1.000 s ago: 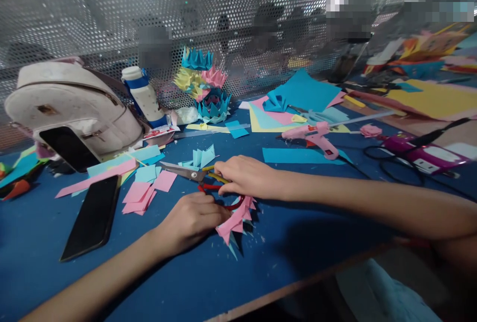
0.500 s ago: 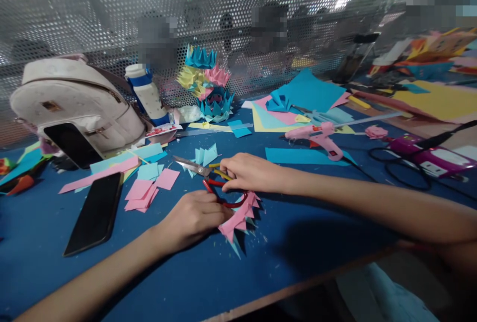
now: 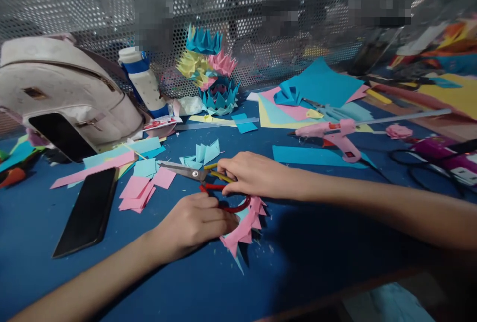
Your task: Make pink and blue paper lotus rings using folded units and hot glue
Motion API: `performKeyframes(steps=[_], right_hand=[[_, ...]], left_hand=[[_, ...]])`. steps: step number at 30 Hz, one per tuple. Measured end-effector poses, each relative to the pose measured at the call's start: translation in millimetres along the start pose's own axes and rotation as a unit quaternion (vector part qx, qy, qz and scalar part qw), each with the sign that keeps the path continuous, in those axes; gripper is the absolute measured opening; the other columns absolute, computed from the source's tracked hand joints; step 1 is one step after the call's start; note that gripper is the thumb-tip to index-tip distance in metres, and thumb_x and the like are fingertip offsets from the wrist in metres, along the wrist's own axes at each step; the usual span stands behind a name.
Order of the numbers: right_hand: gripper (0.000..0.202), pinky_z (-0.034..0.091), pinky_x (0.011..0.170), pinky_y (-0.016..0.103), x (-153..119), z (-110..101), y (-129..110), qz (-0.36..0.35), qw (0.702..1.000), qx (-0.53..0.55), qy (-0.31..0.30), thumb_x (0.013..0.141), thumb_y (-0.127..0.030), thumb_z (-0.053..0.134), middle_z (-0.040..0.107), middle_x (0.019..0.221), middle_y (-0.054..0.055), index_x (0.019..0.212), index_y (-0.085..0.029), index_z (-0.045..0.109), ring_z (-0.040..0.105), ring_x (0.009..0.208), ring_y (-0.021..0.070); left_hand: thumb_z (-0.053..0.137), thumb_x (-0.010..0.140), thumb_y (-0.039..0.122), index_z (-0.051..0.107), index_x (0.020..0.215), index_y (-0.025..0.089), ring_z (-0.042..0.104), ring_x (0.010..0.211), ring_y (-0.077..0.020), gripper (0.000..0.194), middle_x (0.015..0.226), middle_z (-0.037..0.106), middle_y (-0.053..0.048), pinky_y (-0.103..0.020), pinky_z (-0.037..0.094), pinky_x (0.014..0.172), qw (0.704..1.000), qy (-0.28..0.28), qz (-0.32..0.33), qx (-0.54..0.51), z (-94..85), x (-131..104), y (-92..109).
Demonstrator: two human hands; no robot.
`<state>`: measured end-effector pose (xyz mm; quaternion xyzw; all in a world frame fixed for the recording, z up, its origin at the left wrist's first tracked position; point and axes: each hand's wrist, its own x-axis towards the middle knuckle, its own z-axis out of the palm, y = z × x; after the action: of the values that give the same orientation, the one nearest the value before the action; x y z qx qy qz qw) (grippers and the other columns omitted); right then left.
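Above the blue table (image 3: 179,287), the right grip (image 3: 249,174) curls knuckles-up on scissors (image 3: 195,174).

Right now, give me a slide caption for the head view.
Right hand holding scissors, left hand at spiky pink-and-blue paper, pink glue gun on the blue table.

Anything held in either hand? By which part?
Right hand: scissors, by the handles. Left hand: fingers at the left side of the spiked pink-and-blue paper; exact grip hidden.
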<state>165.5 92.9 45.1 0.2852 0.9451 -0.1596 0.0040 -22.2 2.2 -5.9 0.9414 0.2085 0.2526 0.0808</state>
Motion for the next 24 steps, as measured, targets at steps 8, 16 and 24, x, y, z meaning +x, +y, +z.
performKeyframes(steps=[8, 16, 24], right_hand=[[0.025, 0.022, 0.051, 0.027, 0.2, 0.4, -2.5, 0.028, 0.999, -0.007, -0.043, 0.086, -0.039, 0.067, 0.065, 0.082, 0.003, 0.097, -0.018, 0.057, 0.057, 0.066, 0.0164], [0.026, 0.021, 0.051, 0.026, 0.4, -3.2, 0.3, 0.018, 0.999, 0.016, -0.040, 0.085, -0.040, 0.068, 0.062, 0.079, 0.002, 0.093, -0.018, 0.057, 0.051, 0.063, 0.0137], [0.020, 0.020, 0.052, 0.026, 2.3, -3.8, 5.9, 0.030, 0.999, 0.014, -0.032, 0.087, -0.037, 0.065, 0.062, 0.076, 0.002, 0.091, -0.019, 0.058, 0.049, 0.060, 0.0136]], left_hand=[[0.030, 0.104, 0.018, 0.065, 0.100, 0.014, 0.061, 0.073, -0.0180, 0.036, 0.096, 0.076, -0.008, -0.032, 0.043, 0.061, 1.000, 0.001, -0.003, 0.014, -3.3, 4.9, 2.1], [0.038, 0.103, 0.016, 0.067, 0.098, 0.013, 0.064, 0.071, -0.0167, 0.029, 0.091, 0.077, -0.006, -0.031, 0.045, 0.059, 0.999, 0.025, 0.001, 0.031, -2.5, 7.5, 2.3], [0.035, 0.104, 0.017, 0.068, 0.095, 0.014, 0.064, 0.074, -0.0153, 0.034, 0.095, 0.077, -0.007, -0.030, 0.047, 0.060, 0.999, 0.022, 0.007, 0.036, -2.2, 6.4, 0.8]])
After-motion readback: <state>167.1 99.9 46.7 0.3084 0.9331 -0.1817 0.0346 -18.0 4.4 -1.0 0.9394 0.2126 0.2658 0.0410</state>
